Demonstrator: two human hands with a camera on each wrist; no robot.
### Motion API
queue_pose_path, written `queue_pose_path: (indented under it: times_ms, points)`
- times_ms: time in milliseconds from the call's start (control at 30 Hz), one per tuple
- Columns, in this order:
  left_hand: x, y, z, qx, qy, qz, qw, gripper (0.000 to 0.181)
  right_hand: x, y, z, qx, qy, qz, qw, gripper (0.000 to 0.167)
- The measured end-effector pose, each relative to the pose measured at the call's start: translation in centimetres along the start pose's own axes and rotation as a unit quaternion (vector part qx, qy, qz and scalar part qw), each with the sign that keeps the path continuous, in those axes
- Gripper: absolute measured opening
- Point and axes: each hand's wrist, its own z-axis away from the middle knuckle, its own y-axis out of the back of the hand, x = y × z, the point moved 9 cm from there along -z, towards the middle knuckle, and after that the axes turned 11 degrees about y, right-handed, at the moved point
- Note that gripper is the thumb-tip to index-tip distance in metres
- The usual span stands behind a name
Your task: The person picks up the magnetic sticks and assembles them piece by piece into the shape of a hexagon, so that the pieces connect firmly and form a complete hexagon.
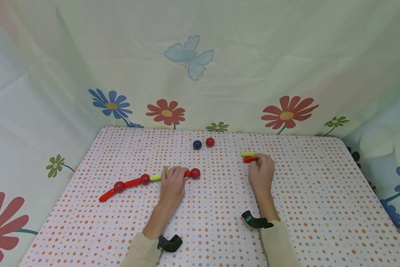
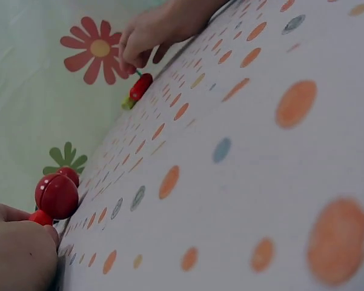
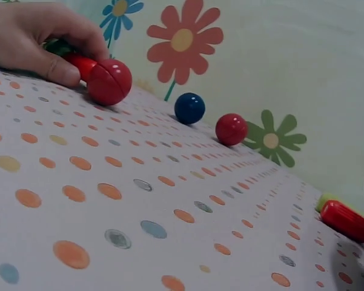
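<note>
Thumb and fingers of our left hand (image 1: 173,187) were gripping the ball-and-rod chain (image 1: 136,181) on the dotted tabletop (image 1: 216,207), close to its 3 o'clock end, which finished in an end ball (image 1: 195,173) of red. From the head we saw the line run out of our grip toward 9 o'clock: a yellow-green rod (image 1: 155,177), then red balls (image 1: 145,179) alternating with red rods (image 1: 106,195), the last rod dipping toward 8. The right wrist view gave us what the head view hid: a dark green patch (image 3: 57,47) between the left fingers, its shape unclear to us, and a seam round the end ball.

Our right hand (image 1: 262,173) had its fingers at a loose red rod (image 1: 249,160), at its 11 o'clock, with a second yellow-green rod (image 1: 248,153) alongside toward 12. The head view overlapped fingertips and rod, and the left wrist view put them very near; whether they pinched it we could not tell.

At 1 o'clock from our left hand sat a blue ball (image 1: 197,144), a loose red ball (image 1: 210,142) just beside it at 3. Only the head view took in the pale blue butterfly (image 1: 190,56) on the backdrop (image 1: 240,89).
</note>
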Motion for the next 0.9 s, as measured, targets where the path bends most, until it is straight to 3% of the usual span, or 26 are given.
queue_pose_path:
  times_ms: [233, 367, 633, 767, 900]
  points:
    - [-0.2, -0.5, -0.1, -0.024, 0.015, 0.002, 0.9996, 0.031, 1.0, -0.5, 0.0, -0.054, -0.038, 0.017, 0.9977, 0.032]
    - [-0.3, -0.7, -0.1, -0.031, 0.022, 0.017, 0.9991, 0.034, 0.9, -0.8, 0.2, -0.065, -0.046, 0.028, 0.9964, 0.032]
    - [-0.4, -0.9, -0.2, -0.024, 0.022, 0.001, 0.9995, 0.037, 1.1, -1.4, 0.2, -0.083, -0.041, 0.066, 0.9935, 0.025]
    - [-0.3, -0.7, -0.1, -0.012, 0.012, 0.003, 0.9998, 0.043, 1.0, -1.9, 0.4, -0.12, -0.035, 0.087, 0.9884, 0.027]
    - [-0.2, -0.6, 0.0, -0.006, 0.01, 0.006, 0.9999, 0.049, 0.4, -2.8, 0.5, -0.167, 0.002, 0.098, 0.981, 0.03]
